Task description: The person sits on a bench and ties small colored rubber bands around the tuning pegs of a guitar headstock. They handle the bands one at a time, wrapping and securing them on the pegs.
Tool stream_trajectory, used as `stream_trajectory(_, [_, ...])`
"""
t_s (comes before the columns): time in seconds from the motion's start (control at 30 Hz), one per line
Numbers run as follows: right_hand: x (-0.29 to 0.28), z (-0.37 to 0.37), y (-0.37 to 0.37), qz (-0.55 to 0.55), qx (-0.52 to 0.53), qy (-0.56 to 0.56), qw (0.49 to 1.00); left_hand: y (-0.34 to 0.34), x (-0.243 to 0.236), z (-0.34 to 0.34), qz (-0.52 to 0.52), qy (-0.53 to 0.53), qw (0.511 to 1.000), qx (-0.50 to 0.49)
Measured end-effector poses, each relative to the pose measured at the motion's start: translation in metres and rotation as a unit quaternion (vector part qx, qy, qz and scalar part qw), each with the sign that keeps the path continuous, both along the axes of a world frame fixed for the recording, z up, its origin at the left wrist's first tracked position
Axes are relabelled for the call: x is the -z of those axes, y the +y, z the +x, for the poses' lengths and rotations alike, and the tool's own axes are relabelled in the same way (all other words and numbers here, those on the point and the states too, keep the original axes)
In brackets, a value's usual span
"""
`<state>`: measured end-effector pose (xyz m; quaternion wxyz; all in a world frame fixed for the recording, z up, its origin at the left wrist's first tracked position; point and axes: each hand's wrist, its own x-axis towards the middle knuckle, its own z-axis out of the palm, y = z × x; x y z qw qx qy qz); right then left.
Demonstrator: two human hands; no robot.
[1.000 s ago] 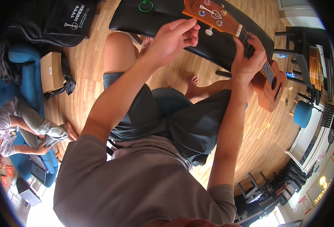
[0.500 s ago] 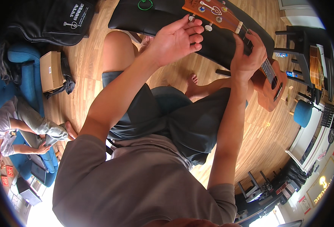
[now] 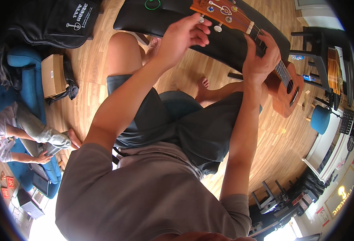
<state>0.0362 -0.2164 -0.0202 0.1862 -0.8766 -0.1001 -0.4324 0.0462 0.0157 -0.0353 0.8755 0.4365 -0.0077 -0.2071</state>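
Head view: a tan box [image 3: 53, 75] with a small white label sits at the left on the wood floor [image 3: 277, 144], beside a blue sofa [image 3: 30, 96]. A black bag [image 3: 60, 20] with white print lies at the upper left. Red square signs [image 3: 9, 184] show at the lower left edge, and a yellowish sign [image 3: 347, 188] with a lamp glows at the lower right. The ukulele [image 3: 279, 74] runs from top centre down to the right, its headstock above a black bench [image 3: 225, 36] that bears a green ring [image 3: 153, 5]. The left hand [image 3: 185, 34] reaches up from the lower left, fingers pinched narrow on a white tuning peg [image 3: 218, 28]. The right hand [image 3: 259, 58] wraps the neck, fingers curled over the strings. Another person [image 3: 20, 136] sits at the left edge
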Motion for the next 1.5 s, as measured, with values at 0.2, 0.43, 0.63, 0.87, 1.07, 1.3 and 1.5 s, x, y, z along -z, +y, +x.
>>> stream_trajectory(0.2, [0.000, 0.000, 0.000, 0.011, 0.006, -0.002, 1.000, -0.002, 0.005, 0.002, -0.286, 0.110, 0.946, 0.107])
stream_trajectory(0.43, [-0.001, 0.001, -0.002, 0.020, -0.002, -0.011, 1.000, -0.005, -0.002, 0.001, -0.108, 0.024, 0.994, 0.002])
stream_trajectory(0.63, [-0.004, -0.002, 0.001, 0.018, -0.005, 0.008, 1.000, -0.009, -0.002, -0.004, 0.234, -0.141, 0.953, -0.136])
stream_trajectory(0.87, [-0.001, 0.000, -0.003, 0.007, 0.002, -0.008, 1.000, 0.001, -0.004, 0.003, -0.135, 0.038, 0.986, 0.086])
stream_trajectory(1.07, [-0.003, -0.001, -0.004, 0.013, -0.001, -0.009, 1.000, -0.002, 0.003, 0.003, -0.253, 0.067, 0.958, 0.114])
stream_trajectory(1.3, [0.000, 0.002, -0.003, 0.016, -0.003, -0.008, 1.000, -0.006, -0.004, -0.002, 0.205, -0.114, 0.967, -0.095])
stream_trajectory(1.5, [-0.001, 0.001, -0.004, 0.013, -0.001, -0.004, 1.000, -0.001, -0.010, 0.000, 0.133, -0.051, 0.989, -0.040])
